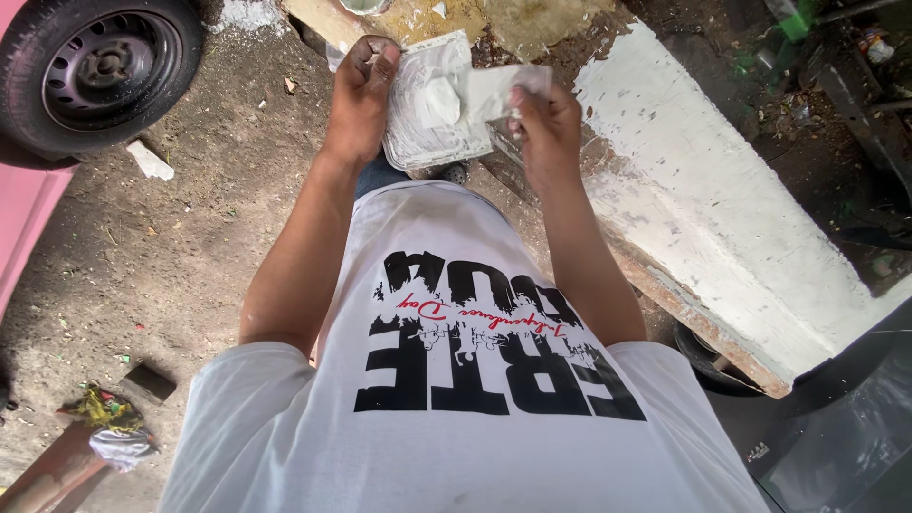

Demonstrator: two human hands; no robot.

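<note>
My left hand [363,93] grips the left edge of a flat whitish board [418,133] smeared with pale filler paste. My right hand [543,128] holds a thin flat scraper [489,90], its blade resting on a lump of the paste at the board's middle. Both are held out in front of my chest above the dirt ground. I wear a white printed T-shirt [456,399].
A long panel coated in white filler [693,199] lies slanted to the right. A car wheel [95,66] stands at top left beside a pink car body [24,228]. Rags [109,418] and scraps lie on the dirt at bottom left.
</note>
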